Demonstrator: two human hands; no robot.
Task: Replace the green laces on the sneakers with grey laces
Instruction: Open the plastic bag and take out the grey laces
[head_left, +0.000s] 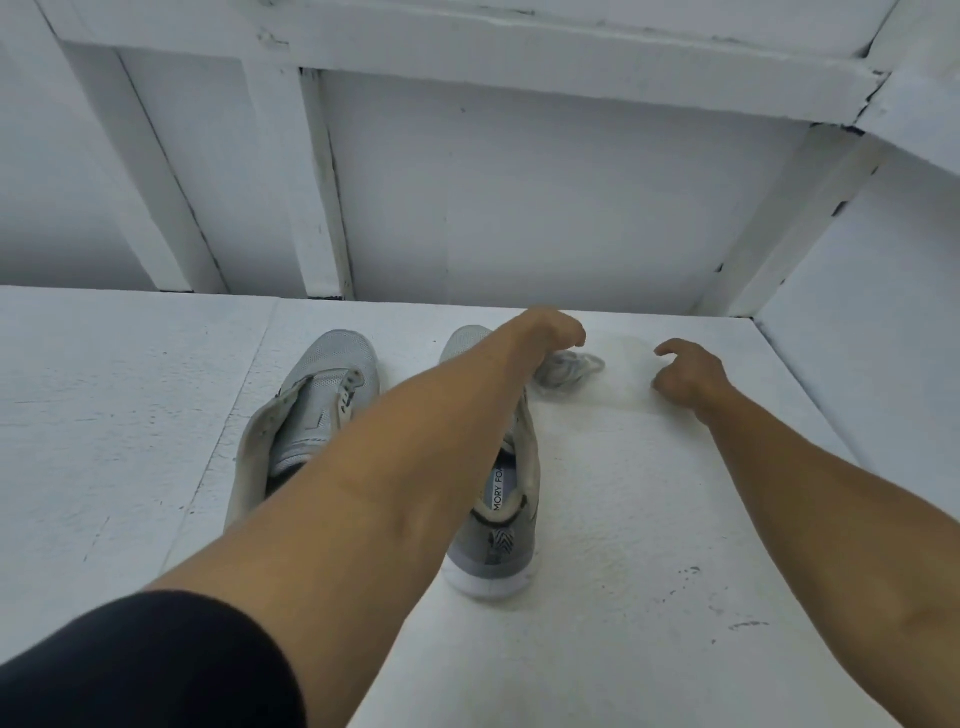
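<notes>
Head view.

- First sneaker (311, 410), grey: stands on the white table (649, 519), toe pointing away from you.
- Second sneaker (498, 551), grey: just beside the first, your left forearm lying across its middle. The insole (497, 491) reads "MORY FOA"; the rest is hidden.
- Grey laces (569, 370): a loose bundle beside the second sneaker's toe, right under your left hand (553, 330). The fingers curl down, but you cannot tell whether they grip it.
- Right hand (688, 376): near the bundle but apart from it, fingers loosely curled and holding nothing.
</notes>
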